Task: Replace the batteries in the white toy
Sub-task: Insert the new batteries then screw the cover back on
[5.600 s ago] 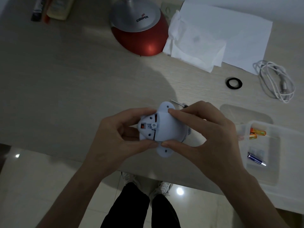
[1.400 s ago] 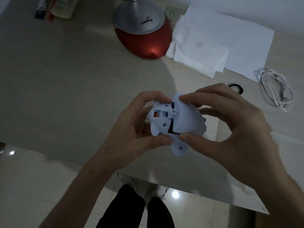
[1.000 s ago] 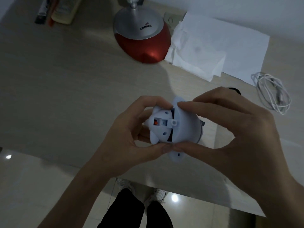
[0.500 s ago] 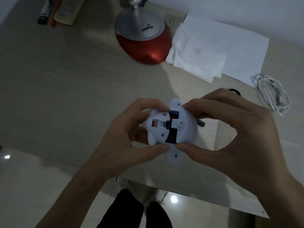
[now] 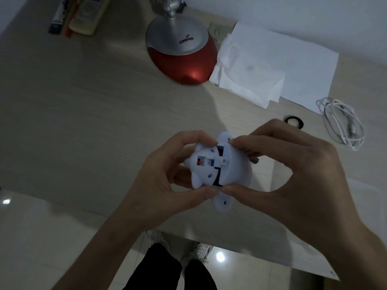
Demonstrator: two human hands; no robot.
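While you hold it above the near edge of the pale wooden surface (image 5: pixel 73 122), the small white plastic toy (image 5: pixel 219 168) lies with its underside turned up at you, its long axis running left to right. One toy, two hands. Your left hand (image 5: pixel 161 181) grips the left half, thumb below and forefinger curled over the top; your right hand (image 5: pixel 293 174) pinches the rounded white battery cover (image 5: pixel 236 170) on the right half, thumb beneath, forefinger on top. A dark, stepped gap shows between cover and body — the cover sits slightly shifted. Both forearms rise from the bottom, wrists bent inward. Farther off sit one red-and-silver lamp base (image 5: pixel 180 53), one coiled white cable (image 5: pixel 341 122) and one black ring (image 5: pixel 294 121).
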